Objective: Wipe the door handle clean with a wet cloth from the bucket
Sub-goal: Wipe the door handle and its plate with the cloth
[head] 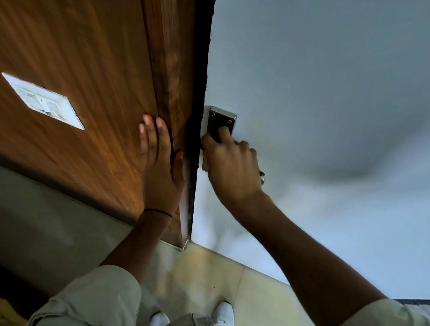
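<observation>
Door handle of brushed metal [261, 178], on its rectangular backplate [221, 120], sits under the curled right hand [230, 165]; left hand [160, 168] flat beside it. No cloth shows; fetching one likely follows.

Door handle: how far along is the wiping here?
Done: fetching the cloth, which is already at the door. In hand: the right hand presses the dark cloth on the metal handle plate; the left hand lies flat on the wooden frame. Left: cannot tell how clean the handle is; the lever is mostly hidden. No bucket in view.
</observation>
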Motion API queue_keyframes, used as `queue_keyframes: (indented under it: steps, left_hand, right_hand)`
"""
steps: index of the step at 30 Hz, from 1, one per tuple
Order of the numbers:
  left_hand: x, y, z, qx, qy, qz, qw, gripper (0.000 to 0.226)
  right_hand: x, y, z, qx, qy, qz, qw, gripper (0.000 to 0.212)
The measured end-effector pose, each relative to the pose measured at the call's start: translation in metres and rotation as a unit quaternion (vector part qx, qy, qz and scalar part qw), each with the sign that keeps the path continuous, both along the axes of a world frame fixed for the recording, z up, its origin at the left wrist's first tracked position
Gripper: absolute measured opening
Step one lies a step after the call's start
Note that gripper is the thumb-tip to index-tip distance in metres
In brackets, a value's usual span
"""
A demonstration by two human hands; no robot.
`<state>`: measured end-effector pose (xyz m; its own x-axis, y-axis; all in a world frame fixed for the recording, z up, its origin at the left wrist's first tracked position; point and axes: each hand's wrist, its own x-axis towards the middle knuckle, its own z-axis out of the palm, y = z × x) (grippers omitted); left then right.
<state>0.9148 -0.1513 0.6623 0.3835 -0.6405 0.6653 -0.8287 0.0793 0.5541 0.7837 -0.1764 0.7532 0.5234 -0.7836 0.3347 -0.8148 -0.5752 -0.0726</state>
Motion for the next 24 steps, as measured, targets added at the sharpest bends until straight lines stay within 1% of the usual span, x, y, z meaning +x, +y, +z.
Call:
queue_keyframes:
  steps: [2, 4, 7, 9, 12, 15, 18, 21, 24]
  left_hand:
    - [0.001, 0.0, 0.001, -0.001, 0.002, 0.001, 1.0, 0.074]
    - [0.001, 0.001, 0.001, -0.003, 0.009, 0.003, 1.0, 0.075]
    - [0.003, 0.002, 0.001, -0.003, 0.012, 0.004, 1.0, 0.074]
    - [0.003, 0.001, 0.001, -0.007, 0.013, 0.004, 1.0, 0.074]
    - [0.0, -0.001, -0.001, -0.009, 0.018, 0.007, 1.0, 0.072]
    - [-0.001, -0.002, -0.001, -0.008, 0.021, 0.007, 1.0, 0.072]
    - [0.0, 0.0, 0.0, -0.01, 0.022, 0.006, 1.0, 0.072]
    - [0.0, 0.002, 0.002, -0.009, 0.032, -0.002, 0.999, 0.072]
    - [0.0, 0.003, 0.002, -0.009, 0.037, -0.009, 0.999, 0.072]
  right_hand:
    - [0.008, 0.002, 0.001, -0.007, 0.009, -0.012, 1.0, 0.031]
    - [0.0, -0.001, -0.001, 0.008, -0.01, 0.0, 1.0, 0.029]
    - [-0.031, -0.005, -0.006, 0.075, -0.088, 0.036, 0.993, 0.034]
    - [-0.054, -0.003, -0.012, 0.09, -0.127, 0.036, 0.987, 0.034]
    - [-0.062, 0.004, -0.02, 0.062, -0.126, 0.021, 0.99, 0.043]
    - [-0.036, 0.005, -0.022, 0.039, -0.124, 0.015, 0.991, 0.044]
    - [-0.022, 0.005, -0.022, 0.032, -0.133, 0.012, 0.99, 0.052]
    - [-0.042, 0.008, -0.03, 0.016, -0.134, 0.029, 0.99, 0.049]
    - [-0.079, 0.013, -0.047, 0.015, -0.202, 0.023, 0.979, 0.052]
